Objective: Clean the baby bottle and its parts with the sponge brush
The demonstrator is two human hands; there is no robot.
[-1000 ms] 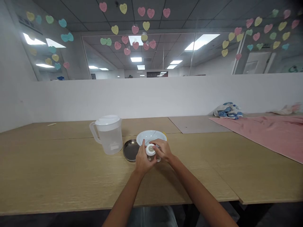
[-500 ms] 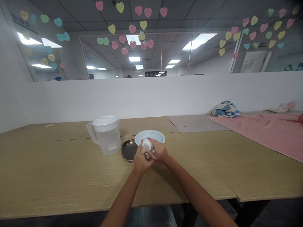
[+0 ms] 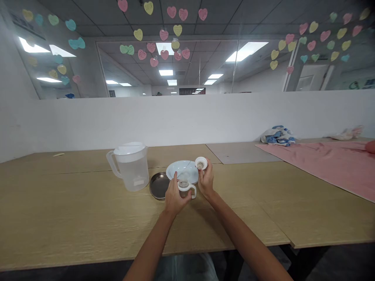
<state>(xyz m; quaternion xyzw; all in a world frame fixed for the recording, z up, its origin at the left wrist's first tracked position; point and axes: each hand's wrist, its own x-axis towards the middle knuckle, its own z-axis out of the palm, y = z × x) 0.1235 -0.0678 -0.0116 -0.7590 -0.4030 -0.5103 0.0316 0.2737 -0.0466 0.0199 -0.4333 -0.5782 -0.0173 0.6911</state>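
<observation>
My left hand (image 3: 173, 200) is wrapped round a clear baby bottle (image 3: 183, 184) with a white side handle, held upright with its neck uncovered. Up and to the right, my right hand (image 3: 207, 181) pinches the white bottle top (image 3: 201, 162), its hollow underside tilted into view. Top and bottle are apart. Just behind the bottle sits a white bowl (image 3: 172, 167), partly covered by my hands. A shallow round metal dish (image 3: 158, 186) lies left of my left hand.
A translucent lidded pitcher (image 3: 135, 169) stands left of the metal dish. On the right lies a pink cloth (image 3: 328, 164), with a crumpled blue-and-white cloth (image 3: 278, 136) behind it against the wall. The wooden table's (image 3: 88, 222) front edge runs below my forearms.
The bottle top has come off the bottle. My right hand has lifted it up and to the right, while my left hand keeps hold of the bottle in nearly the same place.
</observation>
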